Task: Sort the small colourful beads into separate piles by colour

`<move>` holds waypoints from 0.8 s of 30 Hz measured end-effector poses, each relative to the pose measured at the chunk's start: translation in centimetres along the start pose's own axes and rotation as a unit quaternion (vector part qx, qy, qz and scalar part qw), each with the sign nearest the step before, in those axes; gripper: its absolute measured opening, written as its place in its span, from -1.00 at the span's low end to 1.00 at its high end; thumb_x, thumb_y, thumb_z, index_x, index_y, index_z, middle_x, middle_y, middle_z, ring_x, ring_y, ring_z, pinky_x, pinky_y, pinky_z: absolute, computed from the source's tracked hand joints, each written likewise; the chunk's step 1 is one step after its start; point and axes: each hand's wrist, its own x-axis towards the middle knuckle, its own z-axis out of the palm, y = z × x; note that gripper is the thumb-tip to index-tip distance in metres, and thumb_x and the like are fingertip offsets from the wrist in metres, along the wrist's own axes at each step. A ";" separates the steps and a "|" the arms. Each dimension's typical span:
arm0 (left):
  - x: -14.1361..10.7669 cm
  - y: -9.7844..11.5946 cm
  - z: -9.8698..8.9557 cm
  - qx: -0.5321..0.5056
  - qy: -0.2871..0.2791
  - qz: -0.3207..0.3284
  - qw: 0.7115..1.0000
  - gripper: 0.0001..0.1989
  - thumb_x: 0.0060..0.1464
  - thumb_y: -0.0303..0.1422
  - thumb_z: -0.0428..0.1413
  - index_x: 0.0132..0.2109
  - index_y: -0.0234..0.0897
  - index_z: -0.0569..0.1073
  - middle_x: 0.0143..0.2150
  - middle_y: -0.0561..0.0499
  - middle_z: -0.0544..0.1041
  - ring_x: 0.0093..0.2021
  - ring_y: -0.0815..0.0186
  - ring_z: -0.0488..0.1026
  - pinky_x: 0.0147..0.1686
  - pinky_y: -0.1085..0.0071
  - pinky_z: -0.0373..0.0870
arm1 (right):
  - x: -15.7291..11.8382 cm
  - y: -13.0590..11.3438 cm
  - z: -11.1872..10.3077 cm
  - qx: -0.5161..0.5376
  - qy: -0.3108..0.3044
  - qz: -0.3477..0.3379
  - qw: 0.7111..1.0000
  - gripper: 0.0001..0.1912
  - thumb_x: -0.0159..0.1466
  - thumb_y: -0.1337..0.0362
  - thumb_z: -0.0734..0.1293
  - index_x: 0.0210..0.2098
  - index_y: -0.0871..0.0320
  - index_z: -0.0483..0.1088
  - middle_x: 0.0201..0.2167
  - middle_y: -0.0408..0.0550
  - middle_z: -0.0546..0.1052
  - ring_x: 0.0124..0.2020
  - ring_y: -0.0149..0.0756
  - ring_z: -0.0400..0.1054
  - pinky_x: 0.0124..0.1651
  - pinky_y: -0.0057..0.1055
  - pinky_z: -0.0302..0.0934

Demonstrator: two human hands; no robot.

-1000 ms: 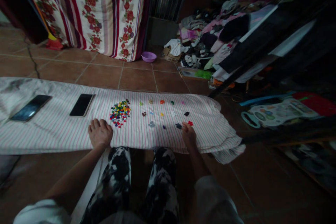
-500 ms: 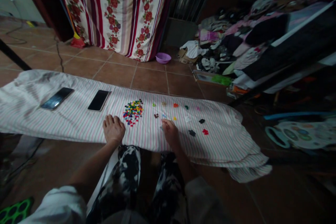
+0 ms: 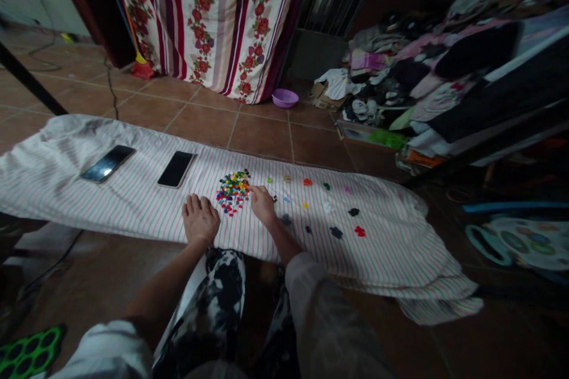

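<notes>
My left hand [image 3: 201,219] lies palm down on the striped cloth, its fingers stretched out and holding nothing. It rests just left of a mixed pile of tiny coloured pieces [image 3: 233,190]. At the pile's right edge is my right hand [image 3: 263,204], fingers curled and the tips pinched together; anything between them is too small to make out. To the right, little groups sorted by colour lie in rough rows, among them an orange group [image 3: 307,182], a yellow one [image 3: 305,205], a black one [image 3: 353,212], a dark grey one [image 3: 336,232] and a red one [image 3: 360,231].
Two phones, one [image 3: 176,169] nearer the pile and another [image 3: 108,164] farther left, lie on the striped cloth [image 3: 391,249]. Beyond it, a purple basin [image 3: 285,98] stands on the tiled floor by a floral curtain [image 3: 226,23]. Heaped clothes [image 3: 400,65] fill the right side.
My right hand has moved left from the sorted groups to the edge of the mixed pile. My left hand stays flat in place on the cloth. The view has shifted slightly.
</notes>
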 end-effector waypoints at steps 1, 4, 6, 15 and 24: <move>0.0 0.0 0.0 0.000 0.000 0.000 1.000 -0.59 0.16 -0.31 -0.17 0.02 -0.44 0.37 0.20 -0.38 0.28 0.30 -0.04 0.09 0.21 0.04 0.03 | 0.3 -0.1 0.1 -0.006 -0.005 0.001 1.000 -0.62 0.27 0.45 0.12 -0.06 0.12 0.47 -0.15 0.02 0.47 -0.11 -0.26 0.35 0.04 -0.36 0.20; 0.0 0.0 0.1 -0.002 -0.002 -0.002 1.000 -0.60 0.15 -0.31 -0.16 0.03 -0.43 0.37 0.21 -0.37 0.28 0.30 -0.04 0.09 0.21 0.02 0.03 | 0.9 -0.5 0.3 -0.017 -0.015 0.002 1.000 -0.65 0.28 0.43 0.12 -0.11 0.13 0.48 -0.17 0.01 0.48 -0.13 -0.27 0.35 0.03 -0.38 0.19; 0.0 -0.1 0.1 -0.004 -0.003 -0.002 1.000 -0.59 0.15 -0.31 -0.15 0.04 -0.42 0.37 0.21 -0.37 0.28 0.31 -0.04 0.08 0.20 0.00 0.03 | 1.2 -0.6 0.3 -0.019 -0.017 0.005 1.000 -0.67 0.28 0.41 0.13 -0.13 0.11 0.49 -0.20 -0.02 0.50 -0.15 -0.28 0.36 0.03 -0.38 0.18; 0.0 0.0 -0.1 0.000 -0.010 -0.003 1.000 -0.59 0.15 -0.31 -0.15 0.04 -0.43 0.36 0.21 -0.36 0.28 0.31 -0.04 0.08 0.21 0.01 0.02 | 2.0 -0.5 0.3 -0.040 -0.030 0.019 0.999 -0.71 0.26 0.39 0.17 -0.16 0.10 0.49 -0.22 -0.04 0.53 -0.17 -0.28 0.38 -0.04 -0.41 0.19; 0.0 0.1 -0.3 -0.016 -0.012 -0.002 1.000 -0.59 0.15 -0.32 -0.17 0.02 -0.46 0.37 0.21 -0.40 0.26 0.32 -0.03 0.05 0.23 0.03 -0.01 | 2.5 -0.5 0.2 -0.072 -0.048 0.024 0.996 -0.69 0.26 0.41 0.17 -0.14 0.11 0.49 -0.24 -0.01 0.50 -0.23 -0.28 0.38 -0.10 -0.43 0.19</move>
